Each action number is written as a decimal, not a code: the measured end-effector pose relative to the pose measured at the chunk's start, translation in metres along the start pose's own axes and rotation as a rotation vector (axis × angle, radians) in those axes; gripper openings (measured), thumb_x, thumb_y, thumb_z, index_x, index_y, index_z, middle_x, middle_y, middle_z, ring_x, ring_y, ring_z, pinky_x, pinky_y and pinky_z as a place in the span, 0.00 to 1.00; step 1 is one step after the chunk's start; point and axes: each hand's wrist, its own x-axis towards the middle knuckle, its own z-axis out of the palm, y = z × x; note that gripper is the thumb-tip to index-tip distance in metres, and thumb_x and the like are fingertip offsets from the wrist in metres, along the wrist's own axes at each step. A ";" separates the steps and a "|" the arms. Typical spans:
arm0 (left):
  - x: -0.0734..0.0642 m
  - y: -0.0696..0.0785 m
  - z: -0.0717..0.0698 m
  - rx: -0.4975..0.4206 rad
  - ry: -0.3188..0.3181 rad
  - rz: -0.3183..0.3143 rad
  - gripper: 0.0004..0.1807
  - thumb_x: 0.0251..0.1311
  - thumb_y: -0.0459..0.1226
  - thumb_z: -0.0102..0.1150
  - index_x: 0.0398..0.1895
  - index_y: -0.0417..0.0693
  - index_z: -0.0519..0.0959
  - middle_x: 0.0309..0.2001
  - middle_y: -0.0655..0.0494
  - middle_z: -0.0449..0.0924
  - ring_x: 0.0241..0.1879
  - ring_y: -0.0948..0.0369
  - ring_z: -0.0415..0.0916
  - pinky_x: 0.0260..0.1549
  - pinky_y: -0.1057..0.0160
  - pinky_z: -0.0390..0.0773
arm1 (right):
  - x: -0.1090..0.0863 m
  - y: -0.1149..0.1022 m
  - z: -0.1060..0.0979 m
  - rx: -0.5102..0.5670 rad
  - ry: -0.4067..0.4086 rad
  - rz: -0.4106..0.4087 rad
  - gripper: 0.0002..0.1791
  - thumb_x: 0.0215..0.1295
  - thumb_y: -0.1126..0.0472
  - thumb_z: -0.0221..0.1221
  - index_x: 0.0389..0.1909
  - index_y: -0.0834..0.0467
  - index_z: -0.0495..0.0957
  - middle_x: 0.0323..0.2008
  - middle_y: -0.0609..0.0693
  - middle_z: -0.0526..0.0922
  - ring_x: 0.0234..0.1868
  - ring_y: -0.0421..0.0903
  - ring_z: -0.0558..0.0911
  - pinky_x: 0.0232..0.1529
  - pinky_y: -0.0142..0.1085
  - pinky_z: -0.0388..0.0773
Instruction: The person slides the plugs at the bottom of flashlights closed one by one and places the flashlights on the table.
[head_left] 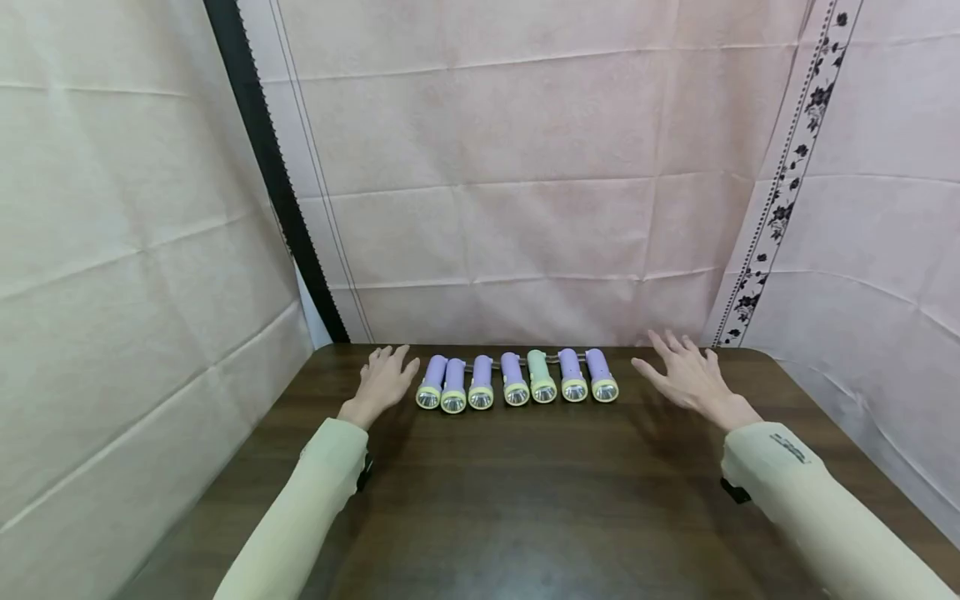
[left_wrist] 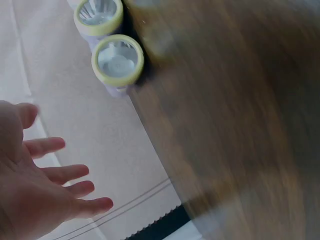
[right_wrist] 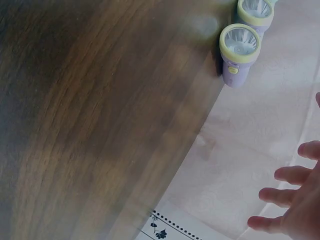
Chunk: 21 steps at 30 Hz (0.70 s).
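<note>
Several small flashlights lie in a row near the table's far edge, lenses facing me. Most are purple with yellow rims, such as the leftmost purple flashlight (head_left: 431, 382) and the rightmost purple flashlight (head_left: 602, 375). Among them is one green flashlight (head_left: 541, 377). Left of the row, my left hand (head_left: 382, 383) has its fingers spread and holds nothing; the left wrist view shows the end purple flashlight (left_wrist: 118, 62) apart from it. My right hand (head_left: 692, 377), also spread and holding nothing, is right of the row, apart from the end purple flashlight (right_wrist: 239, 52) in the right wrist view.
The dark brown wooden table (head_left: 510, 500) reaches from the front to a straight far edge. Behind it hangs a pale cloth (head_left: 495, 225) with fold creases. More cloth hangs at the left side (head_left: 135, 267) and right side (head_left: 870, 250).
</note>
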 end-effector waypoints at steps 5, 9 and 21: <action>0.010 0.009 0.009 -0.011 -0.015 -0.012 0.29 0.69 0.47 0.46 0.68 0.40 0.63 0.68 0.33 0.61 0.69 0.37 0.53 0.61 0.34 0.60 | 0.000 0.002 0.001 -0.014 0.040 -0.030 0.43 0.69 0.33 0.42 0.73 0.58 0.54 0.68 0.67 0.63 0.69 0.68 0.60 0.60 0.69 0.51; 0.023 0.017 0.022 -0.089 -0.026 -0.047 0.27 0.67 0.43 0.49 0.66 0.39 0.65 0.65 0.33 0.63 0.66 0.38 0.58 0.56 0.37 0.66 | -0.002 0.002 0.000 -0.025 0.045 -0.037 0.41 0.70 0.36 0.44 0.73 0.59 0.55 0.67 0.67 0.66 0.67 0.67 0.64 0.60 0.68 0.53; 0.043 0.025 0.038 -0.150 -0.121 -0.271 0.23 0.62 0.41 0.51 0.58 0.40 0.66 0.55 0.38 0.73 0.55 0.43 0.72 0.51 0.42 0.73 | -0.002 -0.004 0.000 -0.022 0.042 -0.070 0.39 0.71 0.39 0.45 0.73 0.60 0.55 0.65 0.66 0.70 0.64 0.67 0.69 0.57 0.67 0.57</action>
